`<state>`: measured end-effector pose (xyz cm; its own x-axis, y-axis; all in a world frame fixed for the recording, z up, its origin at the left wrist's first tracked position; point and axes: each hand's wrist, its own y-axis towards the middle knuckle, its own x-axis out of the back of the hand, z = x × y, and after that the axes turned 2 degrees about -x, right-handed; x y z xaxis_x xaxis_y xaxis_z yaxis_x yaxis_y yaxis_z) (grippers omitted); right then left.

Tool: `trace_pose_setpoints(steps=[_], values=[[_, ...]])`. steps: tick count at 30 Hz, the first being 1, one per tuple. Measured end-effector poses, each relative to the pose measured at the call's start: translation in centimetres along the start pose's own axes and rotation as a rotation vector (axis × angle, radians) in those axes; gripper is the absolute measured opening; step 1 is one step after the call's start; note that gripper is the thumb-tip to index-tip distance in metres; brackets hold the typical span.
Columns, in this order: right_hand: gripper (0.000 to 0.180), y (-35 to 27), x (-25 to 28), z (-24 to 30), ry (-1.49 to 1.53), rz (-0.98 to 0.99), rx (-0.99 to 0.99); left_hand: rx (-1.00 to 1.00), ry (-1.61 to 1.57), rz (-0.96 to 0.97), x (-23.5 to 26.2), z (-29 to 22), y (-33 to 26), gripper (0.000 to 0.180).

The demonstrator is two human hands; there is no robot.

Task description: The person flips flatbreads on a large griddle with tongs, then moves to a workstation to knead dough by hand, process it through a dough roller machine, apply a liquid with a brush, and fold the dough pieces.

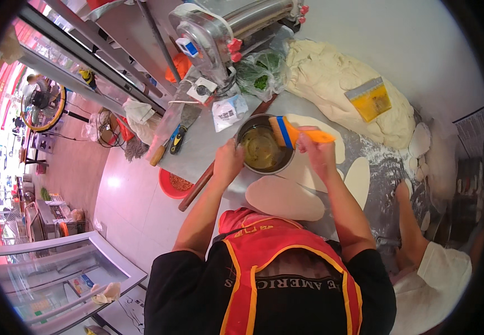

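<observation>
A metal bowl [280,166] of yellowish liquid stands at the left part of the grey worktop. My left hand [229,162] grips its left rim. In my right hand [317,151] is a wide pastry brush [303,135] with an orange handle and a blue band. The brush's bristles rest over the bowl's right rim. Flat dough sheets lie about: a rounded one [285,199] just below the bowl, a narrower one [358,180] to the right, and more dough [310,172] partly covered by my right hand and the bowl.
A large dough mass [326,70] lies at the back with a yellow scraper [369,99] on it. A metal roller machine [203,44] and a bag of greens [260,72] stand back left. At right, a co-worker's hand [403,192] touches the floured worktop. A red basin [175,185] sits beyond the left edge.
</observation>
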<state>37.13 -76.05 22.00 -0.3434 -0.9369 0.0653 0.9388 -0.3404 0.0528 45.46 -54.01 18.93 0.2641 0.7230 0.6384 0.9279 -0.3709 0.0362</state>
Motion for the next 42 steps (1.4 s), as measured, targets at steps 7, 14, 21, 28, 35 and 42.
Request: trace_pose_setpoints(steps=[7,14,21,28,35,42], values=[[0.021,0.5,7.1,-2.4,0.367,-0.359,-0.151,0.162,-0.131,-0.057,0.6,-0.3,-2.7,0.016],[0.017,2.5,9.2,-9.7,0.038,-0.200,-0.126,0.096,0.033,-0.235,2.3,3.3,-5.1,0.016],[0.013,-2.1,12.5,-7.2,0.033,-0.126,-0.190,0.210,0.085,-0.324,4.2,0.8,-8.2,0.018],[0.015,-6.2,8.4,-7.7,-0.176,0.138,-0.149,0.196,0.053,-0.407,3.5,0.4,-10.3,0.019],[0.013,-10.4,8.0,-5.3,0.057,0.136,-0.277,0.315,-0.093,-0.450,4.1,1.3,-12.5,0.017],[0.013,-13.8,4.9,-7.1,-0.262,0.248,-0.165,0.246,-0.117,-0.459,6.0,2.6,-12.0,0.016]])
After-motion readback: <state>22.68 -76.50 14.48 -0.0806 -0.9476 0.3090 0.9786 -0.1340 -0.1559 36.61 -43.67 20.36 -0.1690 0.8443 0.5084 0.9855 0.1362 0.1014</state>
